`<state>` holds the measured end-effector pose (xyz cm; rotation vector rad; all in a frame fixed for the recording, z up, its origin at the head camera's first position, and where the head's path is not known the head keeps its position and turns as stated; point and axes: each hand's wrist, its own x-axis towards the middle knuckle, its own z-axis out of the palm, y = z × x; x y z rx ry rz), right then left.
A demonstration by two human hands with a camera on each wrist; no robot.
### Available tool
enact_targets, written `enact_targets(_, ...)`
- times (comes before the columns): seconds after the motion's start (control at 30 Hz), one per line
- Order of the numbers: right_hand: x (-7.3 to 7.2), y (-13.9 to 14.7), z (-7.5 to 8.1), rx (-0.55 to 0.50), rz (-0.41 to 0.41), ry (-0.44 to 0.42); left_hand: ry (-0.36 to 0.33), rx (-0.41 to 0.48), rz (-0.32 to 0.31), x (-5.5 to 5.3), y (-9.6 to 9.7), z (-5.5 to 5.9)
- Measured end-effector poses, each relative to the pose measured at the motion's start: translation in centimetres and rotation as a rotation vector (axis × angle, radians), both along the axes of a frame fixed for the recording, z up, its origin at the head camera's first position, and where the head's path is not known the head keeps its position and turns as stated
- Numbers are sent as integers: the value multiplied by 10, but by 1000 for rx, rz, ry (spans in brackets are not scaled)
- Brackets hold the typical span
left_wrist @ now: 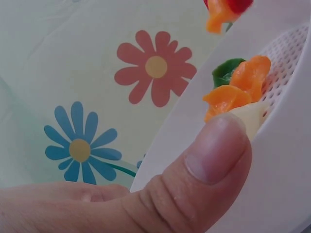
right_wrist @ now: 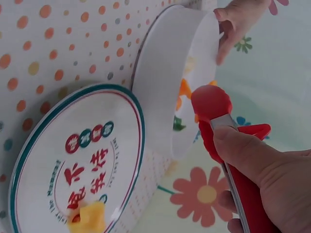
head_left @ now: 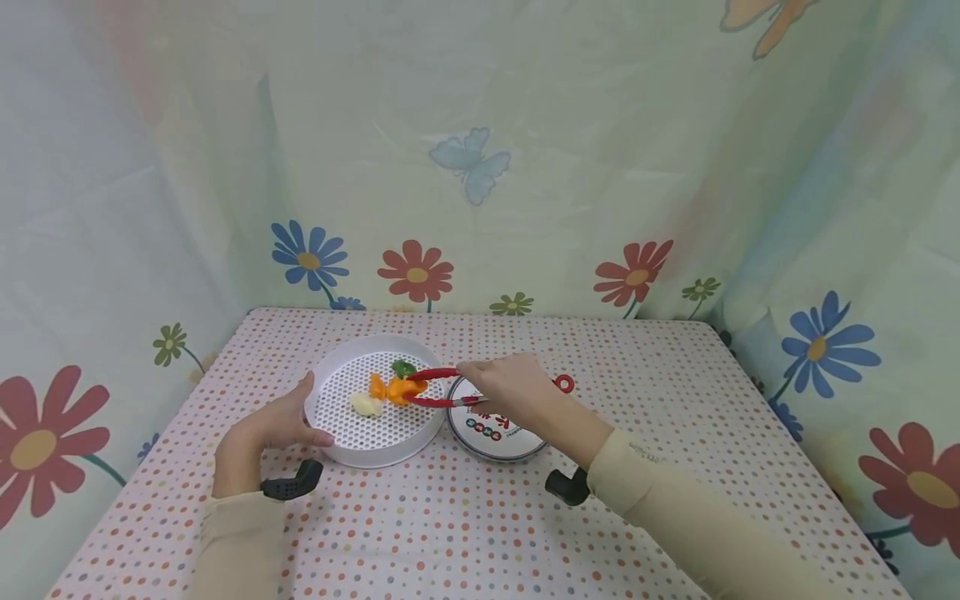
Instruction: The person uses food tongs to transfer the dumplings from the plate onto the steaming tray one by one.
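My left hand point(head_left: 273, 421) holds the side of a round white sieve point(head_left: 375, 457) with a perforated bottom, its thumb point(left_wrist: 214, 155) at the near wall. Red tongs point(head_left: 437, 373) are in my right hand point(head_left: 517, 387), pointing left over the sieve. Between the tong tips, an orange piece point(left_wrist: 219, 18) hangs above the sieve floor. Lying in the sieve are more orange pieces point(left_wrist: 250, 77), a dark green piece point(head_left: 403, 367) and a pale cream piece point(head_left: 366, 405).
Right of the sieve, close beside it, stands a white plate point(head_left: 495, 448) with a dark rim and red lettering, partly under my right hand. A yellow piece point(right_wrist: 90, 218) lies on it. The dotted tablecloth point(head_left: 420, 533) meets a flowered curtain point(head_left: 570, 208) at the back.
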<state>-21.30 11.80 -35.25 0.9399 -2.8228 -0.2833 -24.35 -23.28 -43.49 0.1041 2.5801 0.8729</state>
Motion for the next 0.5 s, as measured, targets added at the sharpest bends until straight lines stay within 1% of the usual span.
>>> enact_targets(0.1,-3,-10,-2,45,21,-11,4,-3,-1,0,1,-1)
enact_targets(0.3,-6,-26,-3,111,41,-48,7,-22,-1,0,3,1)
enact_targets(0.5,-9,-39,-3,186,50,-27,9,-38,-11,1,2,2)
